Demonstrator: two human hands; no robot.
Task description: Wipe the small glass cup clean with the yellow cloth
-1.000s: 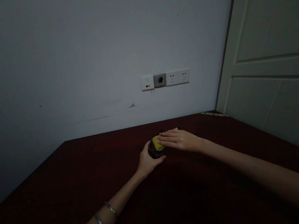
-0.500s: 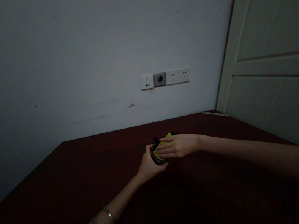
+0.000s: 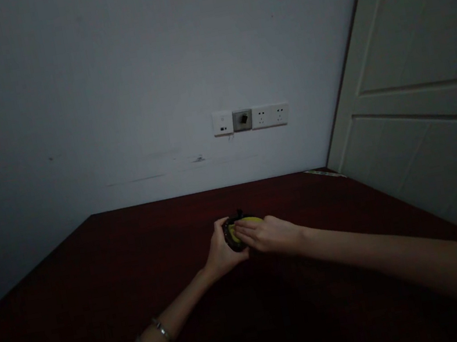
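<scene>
My left hand (image 3: 221, 256) is wrapped around the left side of a small dark, glossy, rounded object (image 3: 230, 242), thumb below and fingers above. A small black part sticks up from its far side. Its exact kind is hard to make out in the dim light. My right hand (image 3: 272, 235) presses a yellow cloth (image 3: 253, 219) onto the object with the fingers held together. Fingers and cloth hide most of the object's face.
The dark red tabletop (image 3: 155, 231) runs back to a pale wall (image 3: 109, 97). On that wall is a row of sockets (image 3: 268, 116) and a grey switch plate (image 3: 242, 120). A panelled door (image 3: 424, 101) borders the right side. A thin strip (image 3: 325, 173) lies at the back right corner.
My right hand has slid slightly down and left with the yellow cloth, its fingers now angled more. The left hand and dark object have shifted a little left; the view has moved slightly.
</scene>
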